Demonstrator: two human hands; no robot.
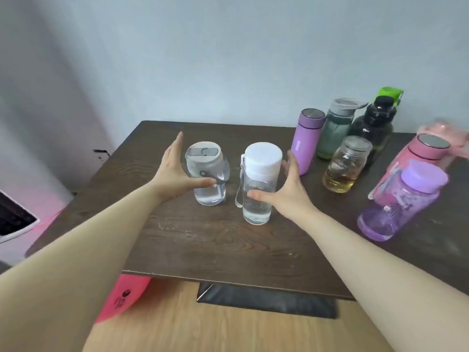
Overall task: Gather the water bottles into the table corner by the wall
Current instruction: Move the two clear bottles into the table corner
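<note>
My left hand point(175, 171) cups the left side of the short clear bottle point(208, 174), thumb across its front, fingers straight up and spread loose, not closed around it. My right hand point(284, 191) wraps the tall white-capped bottle point(258, 184) from the right, thumb pressed on its front, fingers behind it. Both bottles stand upright near the middle of the desk point(228, 245), close together but apart. The other bottles point(355, 141) cluster along the desk's far right edge by the wall.
</note>
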